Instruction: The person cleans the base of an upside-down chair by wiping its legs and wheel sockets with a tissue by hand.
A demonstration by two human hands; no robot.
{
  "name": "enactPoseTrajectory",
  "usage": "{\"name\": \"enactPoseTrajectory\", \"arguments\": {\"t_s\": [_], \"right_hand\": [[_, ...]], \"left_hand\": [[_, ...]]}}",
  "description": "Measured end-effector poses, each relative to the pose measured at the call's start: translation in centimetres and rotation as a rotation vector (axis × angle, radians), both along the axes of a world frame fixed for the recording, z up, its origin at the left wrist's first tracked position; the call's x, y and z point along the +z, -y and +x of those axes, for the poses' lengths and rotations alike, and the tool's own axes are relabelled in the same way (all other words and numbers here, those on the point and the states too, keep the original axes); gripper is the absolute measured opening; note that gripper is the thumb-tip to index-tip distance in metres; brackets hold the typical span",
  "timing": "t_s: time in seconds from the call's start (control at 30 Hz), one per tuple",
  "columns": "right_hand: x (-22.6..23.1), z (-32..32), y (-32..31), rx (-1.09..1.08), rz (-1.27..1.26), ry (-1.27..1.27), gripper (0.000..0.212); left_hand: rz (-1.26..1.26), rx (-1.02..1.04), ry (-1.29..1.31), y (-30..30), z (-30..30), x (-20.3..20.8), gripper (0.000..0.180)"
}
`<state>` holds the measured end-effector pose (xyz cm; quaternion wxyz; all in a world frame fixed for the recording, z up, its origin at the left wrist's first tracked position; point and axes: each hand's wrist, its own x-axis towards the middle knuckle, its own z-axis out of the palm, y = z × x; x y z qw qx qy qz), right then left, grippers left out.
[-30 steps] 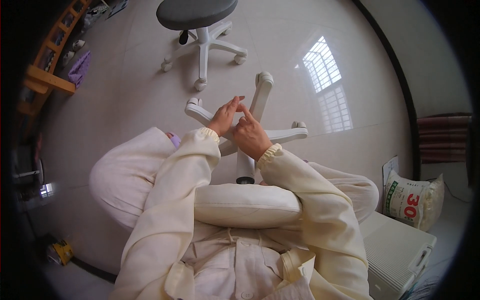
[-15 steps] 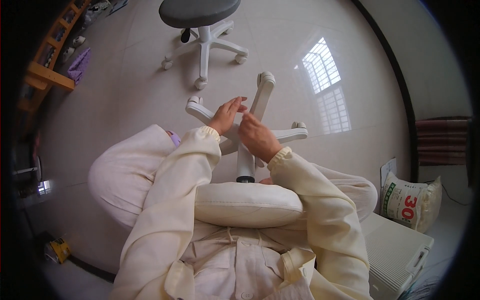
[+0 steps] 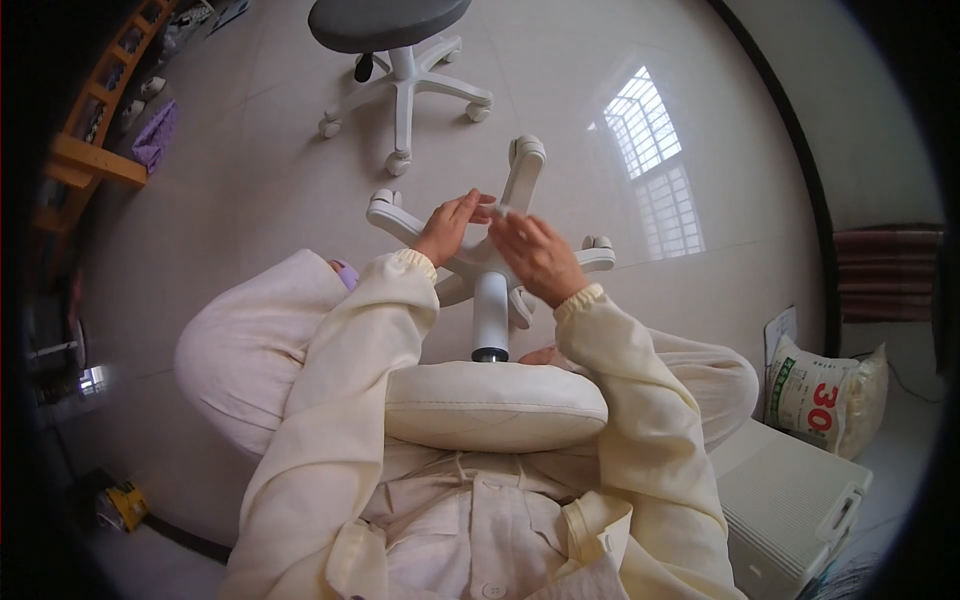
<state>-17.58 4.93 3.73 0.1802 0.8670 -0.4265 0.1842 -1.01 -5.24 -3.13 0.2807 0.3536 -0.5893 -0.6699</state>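
A white swivel stool lies tipped toward me. Its round padded cream seat [image 3: 495,405] rests at my lap, and the white gas-lift column [image 3: 490,310] runs away from it to the star-shaped wheeled base [image 3: 400,222]. My left hand [image 3: 450,230] is at the base's left side, fingers stretched and slightly curved, with no object visible in it. On the other side my right hand [image 3: 540,258] hovers over the base, its fingers extended toward my left fingertips and a little blurred. The hands partly hide the base's middle; whether they touch it I cannot tell.
Ahead stands another stool [image 3: 390,25] with a grey seat and white wheeled base. A wooden rack [image 3: 100,158] and purple bag [image 3: 155,135] are at far left. On my right are a pale ribbed case [image 3: 790,495] and a printed plastic sack [image 3: 825,400].
My right hand has shifted right and its fingers have straightened, uncovering more of the column. The left hand has moved only slightly. The view has shifted a little.
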Motion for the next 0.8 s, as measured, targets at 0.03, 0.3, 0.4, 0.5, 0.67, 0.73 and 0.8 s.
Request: {"name": "enactPoseTrajectory", "arguments": {"t_s": [0.03,0.3,0.4,0.5,0.67,0.73,0.8], "right_hand": [[-0.4,0.3,-0.9,0.002,0.002,0.0,0.033],[0.1,0.0,-0.3,0.065,0.148,0.159,0.027],[1.9,-0.1,1.6,-0.088,0.193,0.246,0.029],[1.7,-0.3,1.5,-0.232,0.137,0.394,0.028],[-1.7,1.1,-2.4,-0.072,0.253,0.336,0.027],[-2.7,1.5,-3.5,0.007,0.321,0.329,0.023],[-3.2,1.8,-4.1,-0.032,0.369,0.369,0.023]], "left_hand": [[0.025,-0.009,-0.011,-0.1,0.0,0.2,0.052],[-0.011,-0.071,0.152,-0.2,0.1,0.6,0.053],[0.028,-0.076,0.165,-0.2,0.4,0.2,0.052],[0.016,-0.082,0.14,-0.3,-0.1,0.9,0.051],[0.002,-0.063,0.153,-0.4,0.0,1.4,0.049],[0.013,-0.067,0.141,-0.4,0.0,1.3,0.049],[0.021,-0.071,0.132,-0.3,0.2,1.2,0.049]]}}
